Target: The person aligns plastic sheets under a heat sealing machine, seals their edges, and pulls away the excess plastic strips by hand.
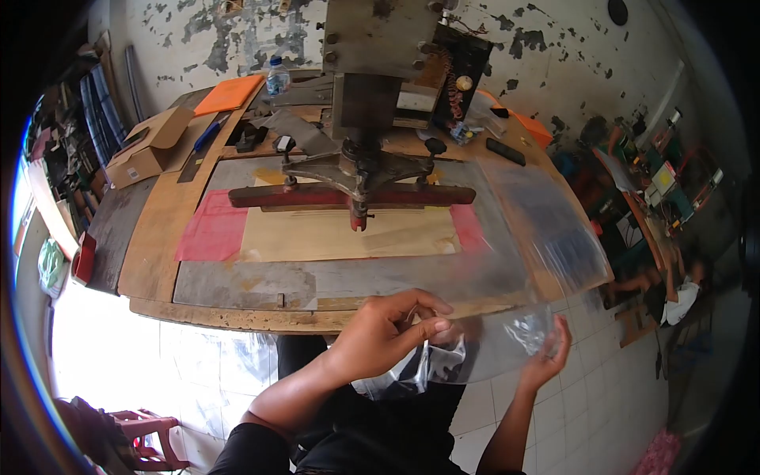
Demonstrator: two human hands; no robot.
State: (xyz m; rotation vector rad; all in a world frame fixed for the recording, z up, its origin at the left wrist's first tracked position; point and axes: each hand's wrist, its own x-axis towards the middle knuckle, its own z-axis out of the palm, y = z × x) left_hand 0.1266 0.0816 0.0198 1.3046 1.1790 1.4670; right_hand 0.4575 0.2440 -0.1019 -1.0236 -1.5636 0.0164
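Between my hands, in front of the table's near edge, hangs a clear plastic sheet (pixel 491 348), folded and shiny in places. My left hand (pixel 388 332) pinches its left part between thumb and fingers. At the right edge my right hand (pixel 550 352) grips the sheet, with some fingers seen through or behind the plastic. Beyond my hands a press head with a long red-sided bar (pixel 301 198) hangs over a tan board (pixel 332 237) with pink patches at both ends. The bar and the board are apart from my hands.
More clear plastic sheeting (pixel 554 229) lies over the table's right side. At the left are a cardboard box (pixel 146 150), a blue-handled tool (pixel 208 134) and an orange folder (pixel 229 93). A water bottle (pixel 277 77) stands behind. A red stool (pixel 146 435) is at the lower left.
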